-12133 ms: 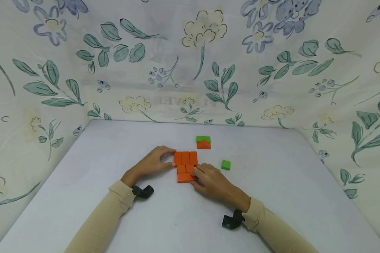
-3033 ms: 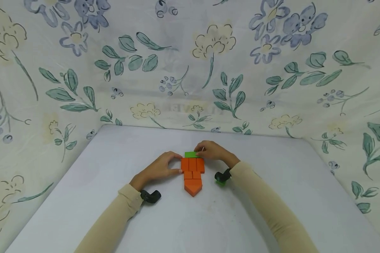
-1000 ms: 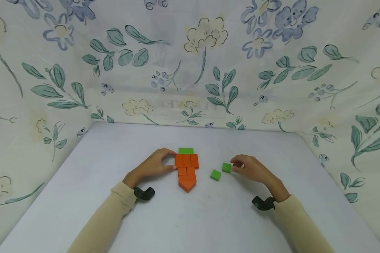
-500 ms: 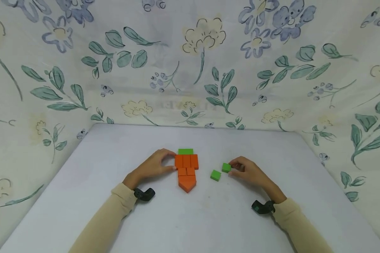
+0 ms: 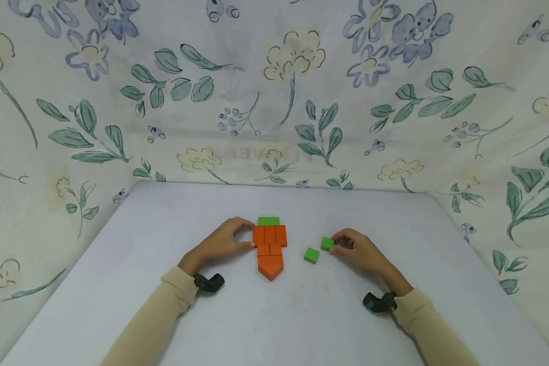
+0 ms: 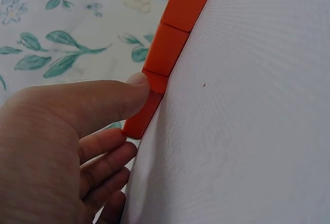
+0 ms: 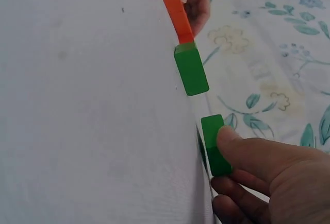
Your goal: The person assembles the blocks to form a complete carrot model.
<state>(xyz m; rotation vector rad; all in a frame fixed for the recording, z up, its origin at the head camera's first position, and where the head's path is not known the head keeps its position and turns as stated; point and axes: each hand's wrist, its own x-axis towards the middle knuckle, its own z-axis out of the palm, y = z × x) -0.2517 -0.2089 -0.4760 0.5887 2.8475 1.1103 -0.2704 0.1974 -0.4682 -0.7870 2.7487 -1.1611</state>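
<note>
My left hand [image 5: 224, 240] holds the left side of an orange block [image 5: 258, 236], index finger at its far corner and thumb at its near corner. That block belongs to a flat figure of orange blocks: three side by side, two small ones [image 5: 269, 250] below, and a pointed end [image 5: 270, 267] towards me. A flat green block [image 5: 268, 221] lies along the far edge. To the right, my right hand [image 5: 358, 248] pinches a small green block [image 7: 215, 147] between thumb and fingers, at table level. A second small green block [image 5: 311, 255] lies beside it, untouched.
A white table [image 5: 293, 325] carries everything. Floral cloth [image 5: 256, 101] stands behind it and along both sides. Black wrist cameras [image 5: 209, 283] sit on both wrists.
The green block and orange triangle at the back have joined the figure's far and near ends. My right hand has moved from the far end to the small green block and closed on it.
</note>
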